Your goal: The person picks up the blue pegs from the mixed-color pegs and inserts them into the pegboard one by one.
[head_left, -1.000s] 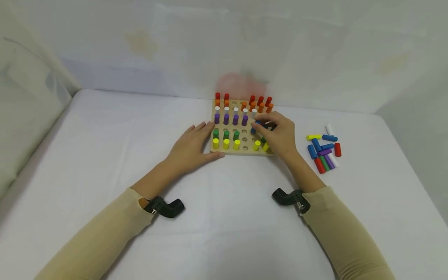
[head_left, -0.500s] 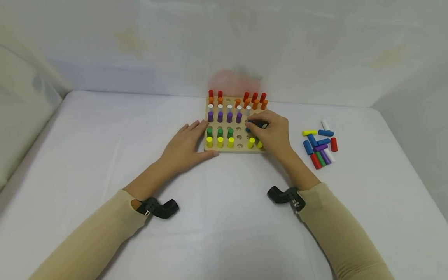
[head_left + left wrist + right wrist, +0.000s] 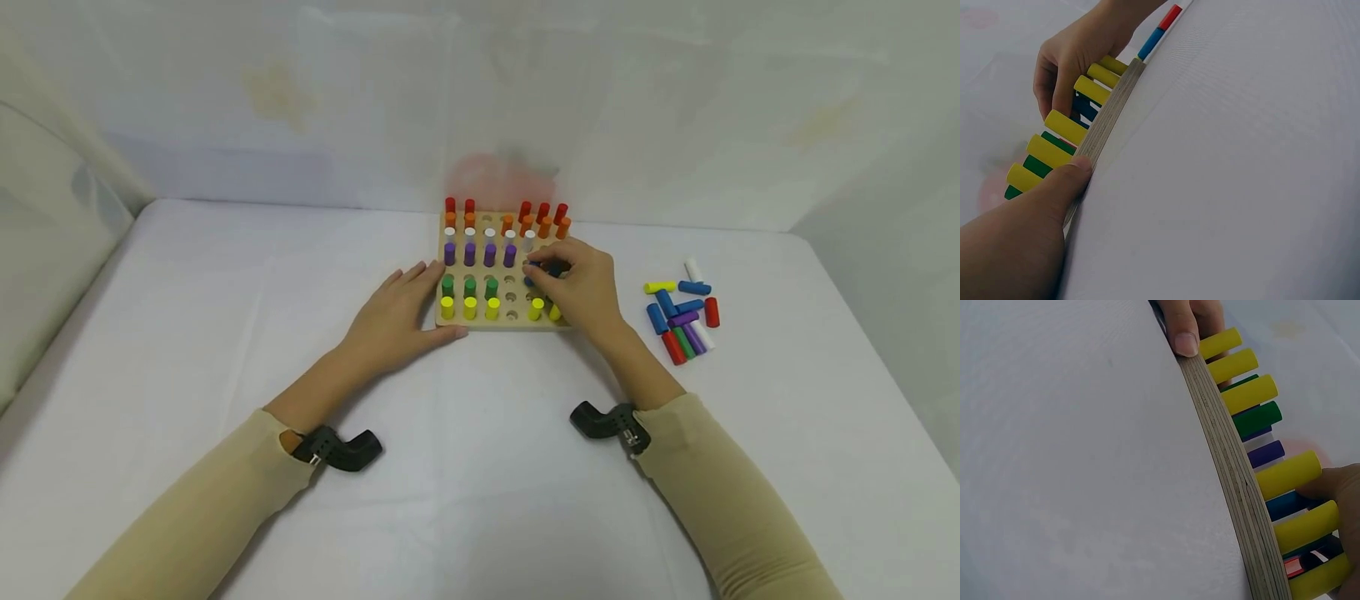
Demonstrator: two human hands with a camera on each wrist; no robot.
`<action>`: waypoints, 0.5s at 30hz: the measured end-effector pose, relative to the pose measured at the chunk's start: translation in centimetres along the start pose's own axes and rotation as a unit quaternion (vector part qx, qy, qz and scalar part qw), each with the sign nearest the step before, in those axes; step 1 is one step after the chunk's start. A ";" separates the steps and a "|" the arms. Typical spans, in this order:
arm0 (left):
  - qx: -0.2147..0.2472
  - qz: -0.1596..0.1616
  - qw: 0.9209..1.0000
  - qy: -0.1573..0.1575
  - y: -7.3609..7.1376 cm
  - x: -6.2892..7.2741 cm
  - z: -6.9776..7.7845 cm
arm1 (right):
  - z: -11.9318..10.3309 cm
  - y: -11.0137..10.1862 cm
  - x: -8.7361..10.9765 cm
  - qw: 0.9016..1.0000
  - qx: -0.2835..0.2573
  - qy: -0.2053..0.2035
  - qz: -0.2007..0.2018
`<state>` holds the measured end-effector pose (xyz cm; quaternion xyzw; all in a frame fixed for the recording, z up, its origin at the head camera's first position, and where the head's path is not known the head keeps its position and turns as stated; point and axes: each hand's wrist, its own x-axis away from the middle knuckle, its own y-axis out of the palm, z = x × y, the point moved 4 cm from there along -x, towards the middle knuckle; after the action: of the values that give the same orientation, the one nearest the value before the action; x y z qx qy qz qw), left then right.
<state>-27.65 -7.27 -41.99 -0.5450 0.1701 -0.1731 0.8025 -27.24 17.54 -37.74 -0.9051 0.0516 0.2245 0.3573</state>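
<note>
A wooden pegboard (image 3: 501, 326) stands at the back of the table, with rows of upright coloured pegs. My left hand (image 3: 392, 321) lies along its left side, fingers extended, and its thumb (image 3: 1079, 164) presses the front edge. Over the board's right half, my right hand (image 3: 587, 282) pinches a blue peg (image 3: 1285, 504) between thumb and fingers, in the row between the purple pegs (image 3: 490, 255) and the green pegs (image 3: 469, 287). Its lower end is hidden behind the yellow pegs (image 3: 1297, 475) in the right wrist view. Part of the board's right side is hidden under this hand.
To the right of the board lies a loose pile of pegs: several blue pegs (image 3: 656, 318), a yellow peg (image 3: 660, 287), red pegs (image 3: 712, 312), and some white, purple and green ones. A wall covering (image 3: 375, 108) rises close behind the board. Bare holes (image 3: 511, 297) show among the rows.
The head view has shifted a little, moving everything slightly left. Less of the blue peg shows between my right fingers than a second ago. My left hand stays on the board.
</note>
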 end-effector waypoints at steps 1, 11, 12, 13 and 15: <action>0.000 0.001 1.000 0.000 0.0 0.0 0.0 | -0.1 0.0 0.0 1.000 0.004 0.001 -0.001; 0.002 0.007 1.000 0.001 0.1 0.1 0.0 | -0.8 -0.2 0.0 0.998 0.070 -0.010 0.006; 0.002 0.007 1.000 0.000 0.1 0.1 0.0 | -0.8 -0.2 0.1 0.997 0.077 -0.007 0.008; 0.002 0.006 1.000 0.000 0.1 0.1 0.0 | -0.8 -0.2 0.1 0.996 0.084 -0.004 0.009; 0.002 0.005 1.000 -0.002 0.1 0.1 0.1 | -0.9 -0.3 0.1 0.995 0.097 -0.001 0.012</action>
<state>-27.52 -7.15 -42.08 -0.5428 0.1713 -0.1684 0.8048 -26.70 17.17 -37.04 -0.8652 0.0836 0.2230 0.4412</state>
